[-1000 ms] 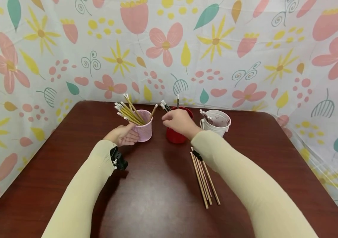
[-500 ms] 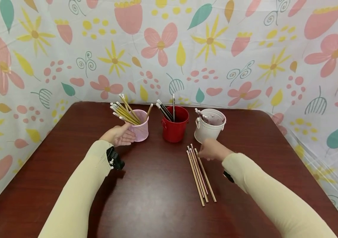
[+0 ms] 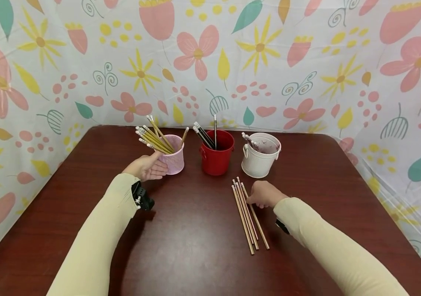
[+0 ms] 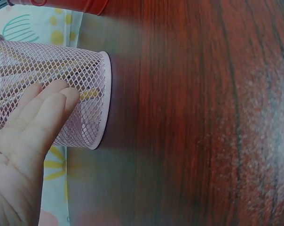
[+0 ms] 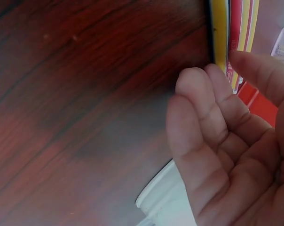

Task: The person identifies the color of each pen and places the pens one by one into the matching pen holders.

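My left hand [image 3: 151,167] rests against the pink mesh pencil cup [image 3: 175,163], its fingers straight along the side and the thumb near the rim. Yellow pencils [image 3: 158,142] lean out of that cup, eraser ends up. Between the thumb and fingertips of my right hand [image 3: 265,193] is the upper part of the rightmost pencil [image 3: 259,224] of a loose group lying on the table. Seen from the right wrist, that pencil [image 5: 220,33] is yellow, with red-and-yellow pencils [image 5: 240,28] just beyond it.
A red bucket [image 3: 215,162] with dark pencils [image 3: 205,137] stands in the middle of the back row. Right of it is a white bucket [image 3: 258,164] holding several pencils [image 3: 250,141]. Behind the table [image 3: 188,238] hangs a flower-patterned cloth [image 3: 195,90].
My right hand has moved from over the red bucket down and right to the loose pencils, letting go at the bucket. The left hand has stayed at the pink cup.
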`<state>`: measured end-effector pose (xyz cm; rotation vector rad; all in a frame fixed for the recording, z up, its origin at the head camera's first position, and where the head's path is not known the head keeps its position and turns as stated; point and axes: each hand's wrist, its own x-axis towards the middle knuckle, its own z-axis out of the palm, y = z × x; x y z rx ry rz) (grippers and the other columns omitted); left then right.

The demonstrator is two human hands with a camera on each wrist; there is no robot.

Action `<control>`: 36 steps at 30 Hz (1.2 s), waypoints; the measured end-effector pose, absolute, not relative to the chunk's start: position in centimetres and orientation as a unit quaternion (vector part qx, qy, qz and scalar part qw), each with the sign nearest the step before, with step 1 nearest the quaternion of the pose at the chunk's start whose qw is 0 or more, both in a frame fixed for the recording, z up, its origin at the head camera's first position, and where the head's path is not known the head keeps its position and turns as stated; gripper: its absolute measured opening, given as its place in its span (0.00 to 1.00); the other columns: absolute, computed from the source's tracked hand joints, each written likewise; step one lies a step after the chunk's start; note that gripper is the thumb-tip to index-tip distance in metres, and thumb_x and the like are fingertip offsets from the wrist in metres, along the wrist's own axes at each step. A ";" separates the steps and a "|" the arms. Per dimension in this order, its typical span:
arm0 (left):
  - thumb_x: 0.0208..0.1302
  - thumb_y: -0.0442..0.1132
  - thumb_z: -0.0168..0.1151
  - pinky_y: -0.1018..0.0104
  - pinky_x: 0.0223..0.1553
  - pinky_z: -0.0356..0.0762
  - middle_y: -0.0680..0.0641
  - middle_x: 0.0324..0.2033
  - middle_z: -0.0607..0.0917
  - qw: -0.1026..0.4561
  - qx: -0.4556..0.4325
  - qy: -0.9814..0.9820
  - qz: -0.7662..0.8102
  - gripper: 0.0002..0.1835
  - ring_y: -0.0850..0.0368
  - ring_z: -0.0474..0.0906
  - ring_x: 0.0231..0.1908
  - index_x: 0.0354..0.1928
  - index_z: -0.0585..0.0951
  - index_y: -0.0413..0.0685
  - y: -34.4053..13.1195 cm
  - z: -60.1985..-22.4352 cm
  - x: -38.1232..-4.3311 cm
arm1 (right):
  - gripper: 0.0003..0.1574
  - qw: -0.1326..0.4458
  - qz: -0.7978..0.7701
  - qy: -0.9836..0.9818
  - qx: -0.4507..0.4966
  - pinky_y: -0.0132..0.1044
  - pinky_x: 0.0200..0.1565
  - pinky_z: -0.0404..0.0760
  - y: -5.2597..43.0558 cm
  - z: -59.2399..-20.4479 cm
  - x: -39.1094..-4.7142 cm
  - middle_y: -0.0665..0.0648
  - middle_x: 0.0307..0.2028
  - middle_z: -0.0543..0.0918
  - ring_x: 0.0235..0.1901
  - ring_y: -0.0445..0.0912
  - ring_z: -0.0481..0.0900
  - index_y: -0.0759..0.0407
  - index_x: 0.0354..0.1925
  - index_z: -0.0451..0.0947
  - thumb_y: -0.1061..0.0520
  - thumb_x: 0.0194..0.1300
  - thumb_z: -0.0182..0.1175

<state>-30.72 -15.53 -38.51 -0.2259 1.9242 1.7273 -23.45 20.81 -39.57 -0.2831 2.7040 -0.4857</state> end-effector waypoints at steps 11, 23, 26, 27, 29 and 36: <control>0.70 0.50 0.43 0.62 0.49 0.79 0.48 0.27 0.82 0.272 -0.087 0.711 0.642 0.22 0.57 0.81 0.35 0.43 0.72 0.34 -15.2 -38.4 -30.6 | 0.21 0.165 -0.155 0.970 -0.089 0.33 0.17 0.71 20.7 -40.0 -23.2 0.48 0.06 0.68 0.09 0.41 0.68 0.56 0.10 0.70 0.58 0.53 0.65; 0.71 0.53 0.42 0.60 0.53 0.76 0.47 0.31 0.82 0.268 -0.085 0.719 0.636 0.28 0.54 0.80 0.40 0.50 0.71 0.30 -15.5 -38.3 -30.4 | 0.12 0.147 -0.206 0.964 -0.085 0.33 0.15 0.74 21.4 -39.6 -23.3 0.47 0.08 0.67 0.09 0.40 0.68 0.56 0.14 0.71 0.62 0.48 0.60; 0.70 0.53 0.42 0.63 0.48 0.79 0.48 0.30 0.82 0.268 -0.085 0.717 0.638 0.26 0.55 0.80 0.37 0.47 0.71 0.33 -15.5 -38.3 -30.4 | 0.05 0.137 -0.244 0.956 -0.083 0.33 0.16 0.76 21.7 -39.3 -23.5 0.48 0.12 0.69 0.11 0.40 0.69 0.60 0.21 0.74 0.64 0.49 0.60; 0.70 0.53 0.42 0.63 0.47 0.79 0.48 0.30 0.82 0.269 -0.085 0.715 0.639 0.25 0.56 0.80 0.36 0.46 0.71 0.33 -15.5 -38.2 -30.4 | 0.03 0.132 -0.253 0.955 -0.081 0.33 0.16 0.77 21.7 -39.2 -23.7 0.49 0.13 0.70 0.12 0.40 0.70 0.61 0.23 0.75 0.64 0.49 0.60; 0.70 0.53 0.43 0.63 0.47 0.79 0.49 0.28 0.82 0.269 -0.085 0.714 0.641 0.24 0.57 0.80 0.34 0.44 0.71 0.35 -15.5 -38.2 -30.4 | 0.03 0.118 -0.277 0.951 -0.075 0.33 0.17 0.78 21.7 -38.7 -23.8 0.49 0.16 0.71 0.12 0.39 0.70 0.63 0.27 0.76 0.64 0.50 0.60; 0.71 0.52 0.42 0.61 0.50 0.78 0.49 0.28 0.82 0.273 -0.082 0.710 0.643 0.23 0.58 0.80 0.33 0.44 0.71 0.35 -15.5 -38.2 -30.4 | 0.15 0.062 -0.349 0.932 -0.076 0.31 0.18 0.76 21.9 -36.3 -24.0 0.53 0.23 0.78 0.14 0.39 0.71 0.72 0.37 0.77 0.67 0.47 0.58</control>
